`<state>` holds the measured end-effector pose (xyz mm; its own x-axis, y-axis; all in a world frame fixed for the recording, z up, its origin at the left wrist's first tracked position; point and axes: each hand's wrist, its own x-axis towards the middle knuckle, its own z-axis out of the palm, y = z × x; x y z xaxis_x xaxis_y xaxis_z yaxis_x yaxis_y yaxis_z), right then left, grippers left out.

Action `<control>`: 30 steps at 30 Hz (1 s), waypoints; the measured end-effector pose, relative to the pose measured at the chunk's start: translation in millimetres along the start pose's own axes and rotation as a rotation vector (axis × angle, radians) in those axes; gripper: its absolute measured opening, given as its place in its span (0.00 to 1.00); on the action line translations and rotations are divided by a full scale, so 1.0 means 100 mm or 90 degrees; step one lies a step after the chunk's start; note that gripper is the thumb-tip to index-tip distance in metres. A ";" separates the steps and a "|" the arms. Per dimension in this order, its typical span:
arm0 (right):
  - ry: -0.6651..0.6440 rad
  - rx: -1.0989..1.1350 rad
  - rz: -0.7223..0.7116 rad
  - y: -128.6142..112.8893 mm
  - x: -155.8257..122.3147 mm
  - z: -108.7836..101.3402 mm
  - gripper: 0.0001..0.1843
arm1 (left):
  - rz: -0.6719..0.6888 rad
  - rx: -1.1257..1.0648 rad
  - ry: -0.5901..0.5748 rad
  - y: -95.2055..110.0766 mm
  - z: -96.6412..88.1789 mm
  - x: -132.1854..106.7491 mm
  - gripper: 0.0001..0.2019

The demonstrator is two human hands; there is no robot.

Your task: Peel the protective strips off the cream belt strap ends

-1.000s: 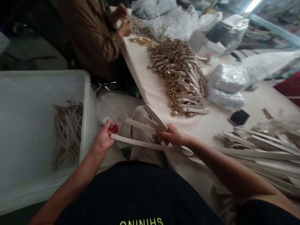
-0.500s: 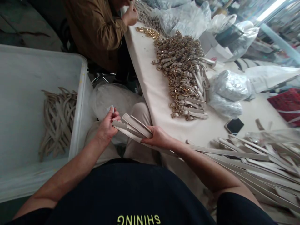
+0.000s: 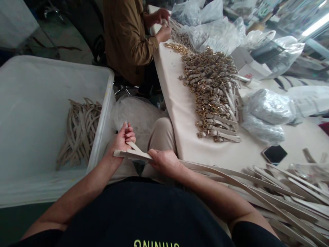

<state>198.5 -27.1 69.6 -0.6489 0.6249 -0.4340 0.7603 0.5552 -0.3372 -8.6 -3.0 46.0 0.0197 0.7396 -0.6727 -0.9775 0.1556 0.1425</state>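
My right hand [image 3: 164, 162] is closed around a bundle of long cream belt straps [image 3: 133, 154], gripping them near their ends above my lap. My left hand [image 3: 122, 140] pinches the tips of those same straps from the left and also seems to hold a small pale scrap at its fingertips. The straps trail off to the right into a spread of more cream straps [image 3: 288, 192] lying on the table.
A translucent plastic bin [image 3: 102, 123] at my left holds a heap of beige straps [image 3: 81, 130]. On the cream table [image 3: 185, 113] lie a pile of gold-buckled strap pieces [image 3: 213, 89], plastic bags [image 3: 264, 113] and a black phone [image 3: 274, 154]. A person in a brown jacket [image 3: 128, 37] works at the far end.
The fanned strap ends have been gathered flat and lowered toward my lap. My left hand now pinches their tips. The camera view has shifted left.
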 end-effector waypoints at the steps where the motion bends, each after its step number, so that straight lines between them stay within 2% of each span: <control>1: 0.010 0.022 0.008 0.01 -0.02 -0.01 0.10 | 0.012 0.008 0.021 0.01 -0.01 0.00 0.12; 4: 0.041 0.244 0.000 0.08 -0.08 -0.10 0.09 | 0.072 0.031 0.070 0.06 -0.05 -0.02 0.10; 7: 0.031 0.541 -0.034 0.17 -0.11 -0.17 0.18 | 0.107 0.053 0.063 0.12 -0.11 -0.05 0.09; 9: 0.014 0.635 -0.033 0.19 -0.11 -0.18 0.22 | 0.113 0.071 0.066 0.14 -0.15 -0.08 0.08; 14: -0.007 0.667 -0.023 0.18 -0.04 -0.13 0.21 | 0.142 0.115 0.074 0.12 -0.14 -0.18 0.07; 19: -0.070 0.724 -0.029 0.20 -0.03 -0.16 0.28 | 0.177 0.168 0.056 0.06 -0.12 -0.17 0.07; 22: -0.081 0.796 -0.030 0.22 -0.06 -0.21 0.30 | 0.160 0.193 0.058 0.04 -0.13 -0.15 0.07; 27: -0.114 0.911 0.035 0.25 -0.11 -0.26 0.28 | 0.122 0.255 0.053 0.01 -0.17 -0.13 0.04; 30: -0.119 0.947 0.043 0.28 -0.12 -0.27 0.27 | 0.091 0.313 0.044 0.01 -0.19 -0.12 0.03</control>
<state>226.8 -4.2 88.3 -0.6868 0.4845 -0.5418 0.1975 -0.5930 -0.7806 -13.4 -24.5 40.2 -0.1364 0.7340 -0.6654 -0.7547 0.3581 0.5497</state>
